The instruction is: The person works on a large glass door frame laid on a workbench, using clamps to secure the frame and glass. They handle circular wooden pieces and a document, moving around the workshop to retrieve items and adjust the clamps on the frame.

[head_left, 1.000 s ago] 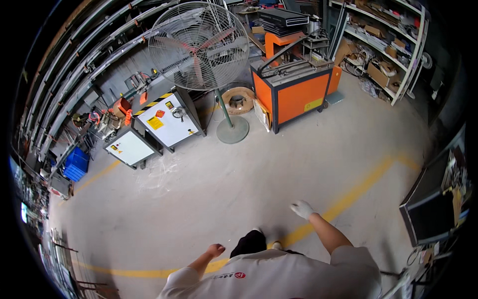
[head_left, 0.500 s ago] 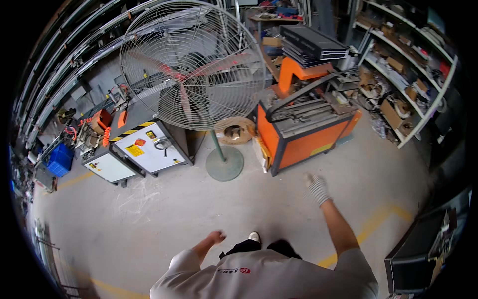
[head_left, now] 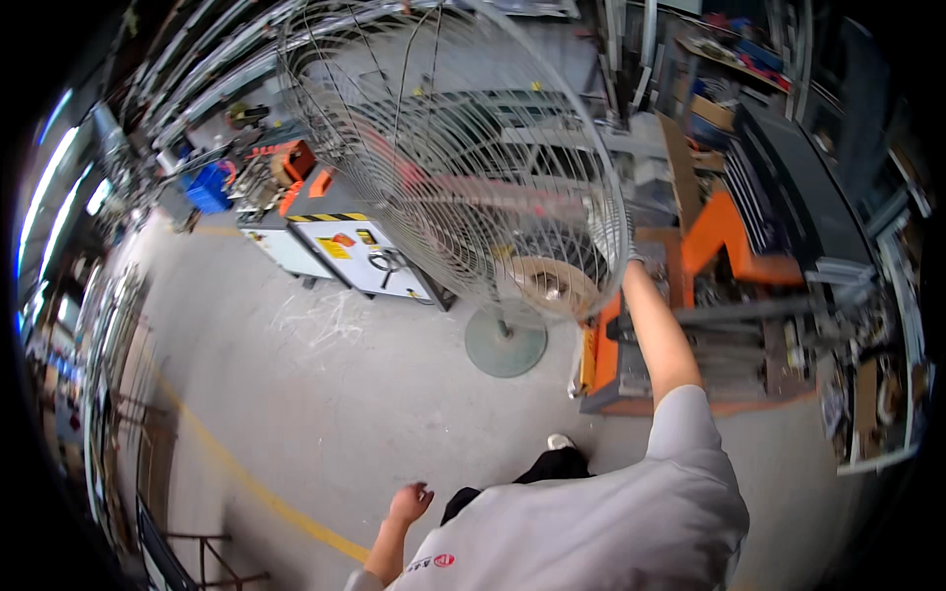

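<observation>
A tall pedestal fan (head_left: 463,167) with a round wire cage stands on the concrete floor (head_left: 325,394), its round base (head_left: 506,343) set just in front of an orange machine (head_left: 690,325). The right hand (head_left: 631,258) is raised to the right rim of the cage and meets it there; the cage wires hide the fingers, so I cannot tell whether they grip. The left hand (head_left: 410,502) hangs low beside the body, fingers loosely curled and empty. A white cabinet (head_left: 360,258) stands behind the fan, and a yellow line (head_left: 246,483) crosses the floor.
</observation>
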### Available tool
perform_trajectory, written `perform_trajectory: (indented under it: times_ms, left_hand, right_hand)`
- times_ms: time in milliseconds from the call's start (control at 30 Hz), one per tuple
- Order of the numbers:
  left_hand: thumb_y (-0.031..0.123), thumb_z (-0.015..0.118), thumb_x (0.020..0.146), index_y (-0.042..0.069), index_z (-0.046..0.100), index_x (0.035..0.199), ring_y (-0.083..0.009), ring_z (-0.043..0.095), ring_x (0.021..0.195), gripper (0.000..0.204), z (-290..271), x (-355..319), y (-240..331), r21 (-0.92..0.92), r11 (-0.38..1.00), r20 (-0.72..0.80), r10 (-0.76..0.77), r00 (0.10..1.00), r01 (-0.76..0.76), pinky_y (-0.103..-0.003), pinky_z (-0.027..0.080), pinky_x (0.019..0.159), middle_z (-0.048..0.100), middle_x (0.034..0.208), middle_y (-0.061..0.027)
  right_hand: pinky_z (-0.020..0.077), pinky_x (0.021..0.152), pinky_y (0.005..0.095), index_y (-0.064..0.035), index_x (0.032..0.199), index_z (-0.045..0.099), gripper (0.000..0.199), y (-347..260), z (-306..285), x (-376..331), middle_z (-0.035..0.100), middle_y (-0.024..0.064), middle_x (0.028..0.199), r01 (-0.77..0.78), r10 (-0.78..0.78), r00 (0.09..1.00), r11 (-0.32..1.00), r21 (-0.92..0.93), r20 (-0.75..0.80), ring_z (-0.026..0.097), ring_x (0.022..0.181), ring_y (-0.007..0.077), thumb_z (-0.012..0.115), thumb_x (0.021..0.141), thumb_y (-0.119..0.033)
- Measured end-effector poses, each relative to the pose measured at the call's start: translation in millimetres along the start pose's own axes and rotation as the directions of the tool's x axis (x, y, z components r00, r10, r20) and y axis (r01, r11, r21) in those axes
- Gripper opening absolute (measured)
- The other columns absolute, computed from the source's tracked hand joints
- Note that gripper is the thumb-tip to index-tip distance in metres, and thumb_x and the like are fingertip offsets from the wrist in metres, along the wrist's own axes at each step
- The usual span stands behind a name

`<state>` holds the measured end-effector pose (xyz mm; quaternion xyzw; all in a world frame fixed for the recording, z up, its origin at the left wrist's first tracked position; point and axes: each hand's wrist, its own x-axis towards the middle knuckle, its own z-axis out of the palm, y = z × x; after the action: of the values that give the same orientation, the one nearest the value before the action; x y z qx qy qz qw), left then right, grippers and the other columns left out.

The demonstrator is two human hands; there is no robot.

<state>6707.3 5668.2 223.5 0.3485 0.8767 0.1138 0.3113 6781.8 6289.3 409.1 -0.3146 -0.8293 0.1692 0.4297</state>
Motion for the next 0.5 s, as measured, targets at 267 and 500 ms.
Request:
perform_trajectory:
  times_ms: [267, 500]
  left_hand:
    - [0.025, 0.054, 0.084, 0.000, 0.061, 0.100, -0.0164, 0.064, 0.079, 0.031, 50, -60, 90, -0.614, 0.716, 0.007, -0.416, 0.909, 0.333, -0.028, 0.049, 0.073, 0.066, 0.086, -0.0103]
    - [0.031, 0.055, 0.082, 0.003, 0.061, 0.100, -0.0268, 0.063, 0.081, 0.034, 74, -96, 136, -0.452, 0.788, -0.046, -0.488, 0.871, 0.418, -0.033, 0.049, 0.073, 0.065, 0.086, -0.0153]
  right_hand:
    - [0.0407, 0.086, 0.0448, -0.0098, 0.108, 0.056, 0.047, -46, 132, 142, 0.053, 0.0146, 0.116, -0.490, 0.315, 0.757, 0.853, 0.180, 0.572, 0.051, 0.102, 0.0354, 0.033, 0.085, -0.044]
    - [0.0443, 0.077, 0.0400, -0.0110, 0.094, 0.057, 0.018, -66, 133, 143, 0.061, 0.0126, 0.097, 0.500, -0.352, 0.821, 0.823, -0.269, 0.450, 0.059, 0.089, 0.0261, 0.041, 0.085, -0.016]
